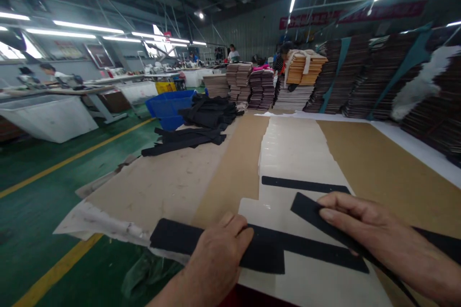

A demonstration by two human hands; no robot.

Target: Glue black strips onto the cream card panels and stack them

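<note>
My left hand (225,254) presses with its fingers together on a short black strip (176,237) at the table's near edge. Beneath that strip, a longer black strip (317,248) runs to the right over a pale sheet (298,148). My right hand (363,225) pinches another black strip (306,208) near its left end, which is raised over the pale sheet; its tail curves down past my wrist. Farther up the sheet lies a thin black strip (302,183). Part of a dark strip (439,242) shows behind my right forearm.
Loose black strips (209,112) are heaped at the table's far left, beside a blue bin (171,105). Stacked cloth pieces (239,81) and dark stacks (374,72) line the back and right. People are farther off.
</note>
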